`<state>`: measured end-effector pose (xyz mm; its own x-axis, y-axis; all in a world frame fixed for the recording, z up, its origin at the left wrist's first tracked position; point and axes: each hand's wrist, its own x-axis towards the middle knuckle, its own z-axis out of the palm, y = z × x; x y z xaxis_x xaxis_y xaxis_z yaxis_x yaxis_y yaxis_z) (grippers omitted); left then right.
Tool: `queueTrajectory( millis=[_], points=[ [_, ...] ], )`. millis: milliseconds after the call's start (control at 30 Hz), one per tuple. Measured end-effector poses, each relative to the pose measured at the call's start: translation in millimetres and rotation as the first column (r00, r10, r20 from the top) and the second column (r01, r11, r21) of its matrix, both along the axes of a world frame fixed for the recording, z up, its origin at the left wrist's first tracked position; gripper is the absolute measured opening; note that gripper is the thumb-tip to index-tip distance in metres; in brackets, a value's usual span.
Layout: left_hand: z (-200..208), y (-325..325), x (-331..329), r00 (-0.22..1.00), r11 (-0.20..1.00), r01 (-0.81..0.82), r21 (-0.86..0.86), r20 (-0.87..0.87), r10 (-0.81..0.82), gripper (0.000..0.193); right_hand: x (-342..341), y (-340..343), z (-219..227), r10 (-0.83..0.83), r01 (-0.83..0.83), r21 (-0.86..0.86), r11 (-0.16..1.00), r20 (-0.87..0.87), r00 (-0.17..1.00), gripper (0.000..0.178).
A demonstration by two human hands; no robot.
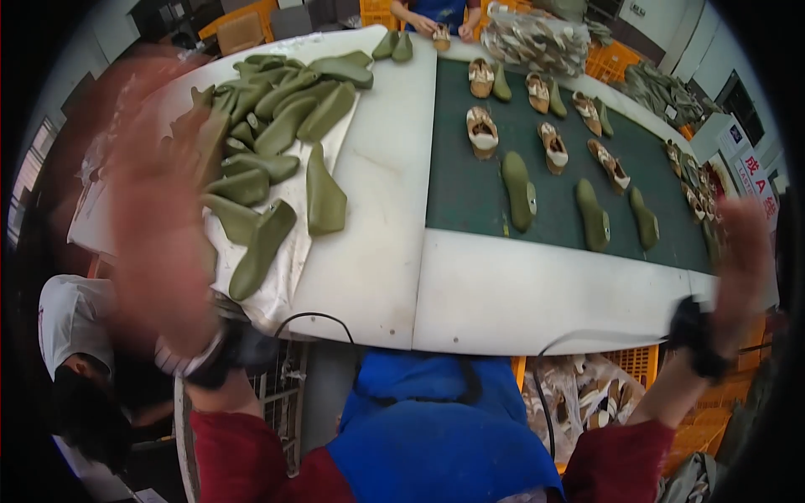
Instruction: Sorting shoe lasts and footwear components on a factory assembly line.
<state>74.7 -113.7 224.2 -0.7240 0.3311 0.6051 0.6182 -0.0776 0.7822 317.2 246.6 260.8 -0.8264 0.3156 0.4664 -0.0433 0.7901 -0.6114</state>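
My left hand (159,226) is raised high and smeared by motion, in front of the left end of a heap of green shoe lasts (283,126). My right hand (741,260), also blurred, is up at the far right beside the table's edge. I can make out nothing held in either one. A dark band with a cable circles each wrist. Lasts lie loose on a white sheet (289,289). On the green conveyor belt (470,197), several lasts (518,191) lie nearest me, with several tan-and-white shoes (482,132) behind, some beside a last.
The white tabletop (377,243) borders the belt. Across it, a person in a blue apron (444,10) handles a shoe (442,35) near a plastic bag of shoe parts (537,40). Another person (75,327) bends at lower left. An orange crate (633,365) sits below the table.
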Motion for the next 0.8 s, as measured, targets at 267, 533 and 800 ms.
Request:
queueTrajectory(
  millis=[267,533,800],
  points=[
    [-185.0,11.1,-136.9,0.960,0.195,-0.097,-0.976,-0.041,0.277,0.093,77.0,66.4,-239.8,-0.217,0.018,0.278,0.960,0.706,0.674,0.042],
    [-219.5,56.5,-128.1,0.714,0.062,-0.267,-0.962,-0.154,0.683,0.101,107.1,55.6,-327.9,-0.614,0.532,0.319,0.784,0.278,0.738,0.044],
    [-214.8,56.8,-130.9,0.784,0.419,-0.226,-0.879,0.091,0.614,0.103,59.5,46.3,-330.3,-0.759,0.668,0.385,0.637,0.162,0.630,0.037]
  ],
)
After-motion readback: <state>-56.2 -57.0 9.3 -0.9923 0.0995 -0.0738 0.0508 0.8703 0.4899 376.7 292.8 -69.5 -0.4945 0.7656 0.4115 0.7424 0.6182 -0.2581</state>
